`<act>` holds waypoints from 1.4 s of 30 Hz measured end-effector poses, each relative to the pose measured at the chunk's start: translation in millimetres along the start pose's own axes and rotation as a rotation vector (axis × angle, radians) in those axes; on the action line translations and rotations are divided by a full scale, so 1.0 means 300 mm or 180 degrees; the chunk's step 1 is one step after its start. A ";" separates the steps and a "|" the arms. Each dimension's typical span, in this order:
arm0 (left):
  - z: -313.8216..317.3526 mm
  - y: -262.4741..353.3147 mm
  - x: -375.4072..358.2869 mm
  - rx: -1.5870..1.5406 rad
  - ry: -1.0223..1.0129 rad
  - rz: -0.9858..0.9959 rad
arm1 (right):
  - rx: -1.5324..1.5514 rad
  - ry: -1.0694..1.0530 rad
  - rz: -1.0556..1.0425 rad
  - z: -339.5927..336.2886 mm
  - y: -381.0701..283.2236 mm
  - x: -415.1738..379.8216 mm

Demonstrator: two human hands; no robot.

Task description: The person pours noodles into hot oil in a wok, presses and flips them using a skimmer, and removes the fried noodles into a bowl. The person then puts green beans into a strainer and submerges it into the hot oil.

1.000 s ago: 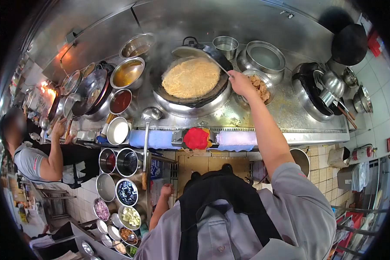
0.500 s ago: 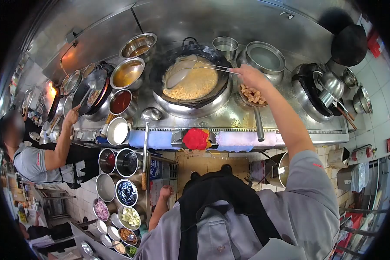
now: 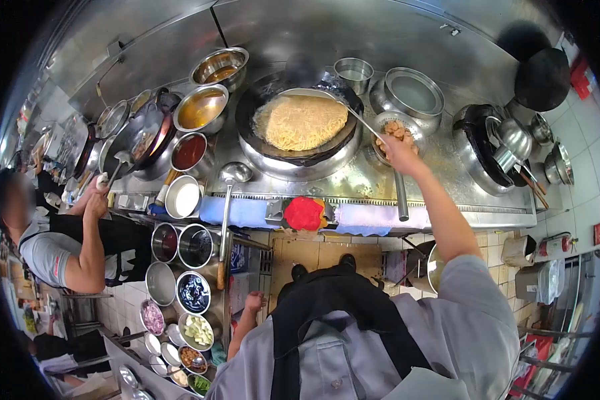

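A long-handled ladle (image 3: 327, 100) is gripped by the right hand (image 3: 401, 148), angled over the noodles (image 3: 301, 123) in the wok (image 3: 300, 143), while the left hand (image 3: 255, 301) hangs loosely curled, holding nothing.

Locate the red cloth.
In the head view, the red cloth lies on the stove's front edge, below the wok, between two blue towels.
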State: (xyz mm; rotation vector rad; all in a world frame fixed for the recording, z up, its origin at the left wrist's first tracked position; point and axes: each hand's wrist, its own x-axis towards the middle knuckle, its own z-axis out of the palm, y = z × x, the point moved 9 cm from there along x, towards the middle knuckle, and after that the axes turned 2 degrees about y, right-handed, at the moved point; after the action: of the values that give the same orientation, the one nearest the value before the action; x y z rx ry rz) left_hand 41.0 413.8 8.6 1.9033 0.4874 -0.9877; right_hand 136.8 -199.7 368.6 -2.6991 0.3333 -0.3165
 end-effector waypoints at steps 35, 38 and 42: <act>0.039 -0.039 -0.038 -0.0439 0.0241 -0.0047 | -0.1842 -0.0544 -0.1012 -0.282 0.039 0.328; 0.086 -0.011 -0.104 -0.0119 0.0261 -0.0135 | -0.1496 -0.0692 -0.0683 -0.230 0.131 0.324; 0.139 -0.007 -0.151 0.0028 0.0236 -0.0128 | -0.1145 -0.0710 -0.0659 -0.139 0.166 0.222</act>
State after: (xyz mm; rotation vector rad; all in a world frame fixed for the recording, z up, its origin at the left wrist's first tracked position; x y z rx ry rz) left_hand -5.9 381.7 32.5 1.9502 0.5671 -0.9493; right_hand 179.4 -277.6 396.7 -3.0926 0.0463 -0.0086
